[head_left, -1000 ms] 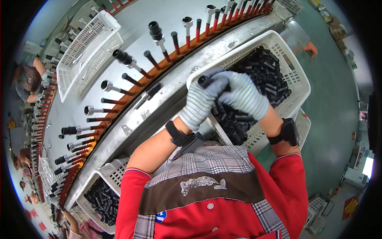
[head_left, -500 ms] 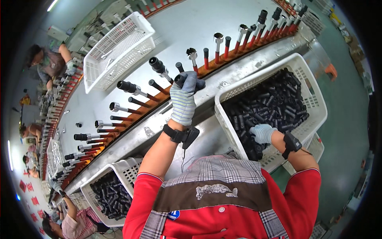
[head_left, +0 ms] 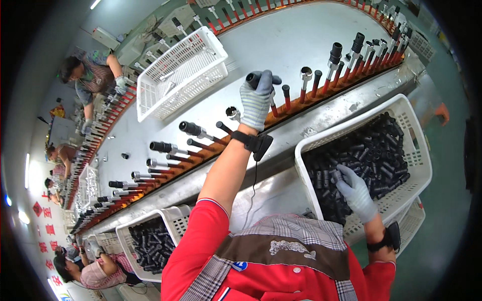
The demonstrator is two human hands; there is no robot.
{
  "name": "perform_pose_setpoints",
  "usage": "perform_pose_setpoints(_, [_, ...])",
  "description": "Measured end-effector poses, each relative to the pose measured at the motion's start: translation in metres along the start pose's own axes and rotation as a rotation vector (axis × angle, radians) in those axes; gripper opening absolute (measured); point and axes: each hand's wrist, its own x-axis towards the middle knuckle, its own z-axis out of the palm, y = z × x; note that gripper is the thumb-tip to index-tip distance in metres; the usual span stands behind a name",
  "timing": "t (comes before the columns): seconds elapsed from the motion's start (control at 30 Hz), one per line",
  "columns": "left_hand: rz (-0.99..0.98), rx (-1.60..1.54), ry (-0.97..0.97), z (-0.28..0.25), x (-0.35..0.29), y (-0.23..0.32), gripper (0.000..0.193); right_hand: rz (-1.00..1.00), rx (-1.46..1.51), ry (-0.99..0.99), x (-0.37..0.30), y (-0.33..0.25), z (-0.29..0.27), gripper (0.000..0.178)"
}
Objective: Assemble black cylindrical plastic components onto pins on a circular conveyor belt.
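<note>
My left hand (head_left: 256,104), in a striped grey-white glove, is closed on a black tubular sleeve (head_left: 252,79) above the row of upright posts. A metal fitting on a red post (head_left: 273,106) stands right beside those fingers, partly hidden by them. My right hand (head_left: 357,194), in a similar glove, reaches into a white bin (head_left: 427,168) heaped with black sleeves (head_left: 371,150). Its thumb and fingers pinch one small black sleeve (head_left: 337,176) at the top of the heap. Just left of my left hand, a silver open-ended socket (head_left: 233,113) sits on its post.
A curved track (head_left: 201,154) carries red posts with silver and black sockets along the metal table. A white basket (head_left: 183,75) stands on the tabletop. Another bin of black parts (head_left: 150,246) is at lower left. Co-workers (head_left: 95,83) sit along the far left side.
My left hand has moved right and farther along the row with its sleeve. My right hand has drawn back slightly, now with a sleeve at its fingertips. The view has turned.
</note>
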Motion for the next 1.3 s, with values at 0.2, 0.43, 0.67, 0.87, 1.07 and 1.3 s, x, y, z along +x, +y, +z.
perform_pose_setpoints(0.2, [0.007, 0.136, -0.009, -0.046, 0.033, 0.003, 0.031, 0.074, 0.228, 0.121, 0.004, -0.04, 0.022, 0.031])
perform_pose_setpoints(0.43, [-0.129, 0.041, -0.035, -0.118, 0.057, 0.018, 0.03, 0.141, 0.429, -0.258, 0.057, -0.065, 0.089, 0.029])
perform_pose_setpoints(0.67, [-0.11, 0.155, 0.08, -0.21, 0.048, 0.026, 0.017, 0.123, 0.287, -0.527, 0.099, -0.085, 0.181, 0.026])
perform_pose_setpoints(0.87, [-0.003, 0.233, 0.192, -0.285, 0.026, 0.037, 0.014, 0.124, 0.363, -0.606, 0.102, -0.075, 0.261, 0.011])
perform_pose_setpoints(1.07, [-0.004, 0.311, 0.15, -0.412, -0.042, 0.109, 0.014, -0.075, 0.133, -0.748, 0.022, -0.08, 0.382, 0.012])
perform_pose_setpoints(1.3, [0.134, 0.362, 0.352, -0.488, -0.115, 0.148, 0.019, 0.105, 0.265, -0.786, -0.084, -0.102, 0.438, 0.013])
